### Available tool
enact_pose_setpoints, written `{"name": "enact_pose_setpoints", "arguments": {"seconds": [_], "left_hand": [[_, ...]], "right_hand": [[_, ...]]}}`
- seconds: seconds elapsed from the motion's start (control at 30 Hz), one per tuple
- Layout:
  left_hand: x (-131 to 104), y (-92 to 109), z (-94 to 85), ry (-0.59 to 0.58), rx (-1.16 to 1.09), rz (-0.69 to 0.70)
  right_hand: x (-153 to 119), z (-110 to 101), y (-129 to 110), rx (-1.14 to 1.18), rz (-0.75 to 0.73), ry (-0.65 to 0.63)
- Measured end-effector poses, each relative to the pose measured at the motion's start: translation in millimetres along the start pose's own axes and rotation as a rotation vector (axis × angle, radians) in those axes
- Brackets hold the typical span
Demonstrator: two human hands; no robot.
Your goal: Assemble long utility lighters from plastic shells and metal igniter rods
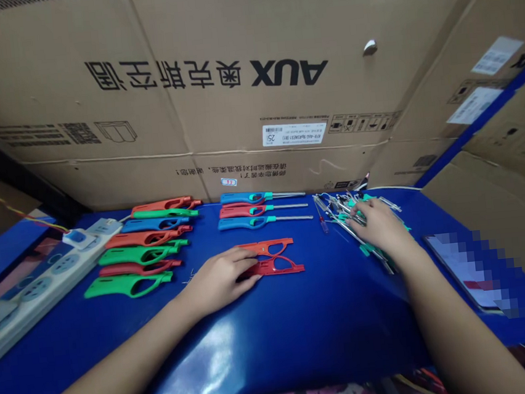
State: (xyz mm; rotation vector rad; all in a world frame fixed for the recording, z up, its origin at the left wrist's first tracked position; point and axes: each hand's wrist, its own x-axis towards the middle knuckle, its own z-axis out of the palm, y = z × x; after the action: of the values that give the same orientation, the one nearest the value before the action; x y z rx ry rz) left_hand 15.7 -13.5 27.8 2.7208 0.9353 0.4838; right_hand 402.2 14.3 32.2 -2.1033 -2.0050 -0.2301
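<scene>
Near the middle of the blue table, my left hand (pixel 226 280) has its fingers closed over the handle end of a red lighter casing half (pixel 284 265). An orange-red casing half (pixel 274 245) lies just behind it, partly under the same fingers. My right hand (pixel 377 226) reaches into a pile of lighter inner parts (pixel 364 246), with metal tubes, thin wires and green pieces. Its fingers are curled at the pile, and what they pinch is hidden. A small red screwdriver (pixel 323 224) lies at the pile's left side.
Three long-nosed lighters (pixel 245 210) lie in a row at the back. Several coloured casings (pixel 133 254) are lined up at left, beside a white power strip (pixel 50 282). A phone (pixel 467 276) lies at right. Cardboard (pixel 218 121) walls the back and right side.
</scene>
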Motion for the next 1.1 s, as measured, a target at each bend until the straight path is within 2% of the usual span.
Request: {"name": "enact_pose_setpoints", "arguments": {"seconds": [0.2, 0.33, 0.5, 0.67, 0.73, 0.87, 1.1], "left_hand": [[-1.3, -4.5, 2.5, -0.001, 0.015, -0.007], [-1.3, -5.0, 1.3, 0.008, 0.022, -0.004], [-1.0, -4.7, 0.2, 0.022, 0.040, 0.000], [-0.5, -6.5, -1.9, 0.013, 0.084, -0.001], [-0.3, -7.8, -4.7, -0.006, 0.095, -0.006], [-0.4, -11.1, -11.8, -0.053, 0.100, -0.015], [-1.4, -12.3, -17.9, -0.070, 0.127, -0.032]], "right_hand": [[3.9, -19.4, 23.9, 0.131, -0.024, -0.069], [1.5, -30.7, 38.9, 0.214, -0.150, -0.248], [-3.6, -29.1, 39.3, 0.250, -0.207, -0.299], [-5.2, -27.8, 37.8, 0.188, -0.175, -0.350], [-5.3, -28.8, 37.8, 0.198, -0.177, -0.335], [-5.7, -37.0, 31.2, 0.248, -0.211, -0.222], [-9.0, -54.2, 11.8, 0.330, -0.129, -0.032]]}}
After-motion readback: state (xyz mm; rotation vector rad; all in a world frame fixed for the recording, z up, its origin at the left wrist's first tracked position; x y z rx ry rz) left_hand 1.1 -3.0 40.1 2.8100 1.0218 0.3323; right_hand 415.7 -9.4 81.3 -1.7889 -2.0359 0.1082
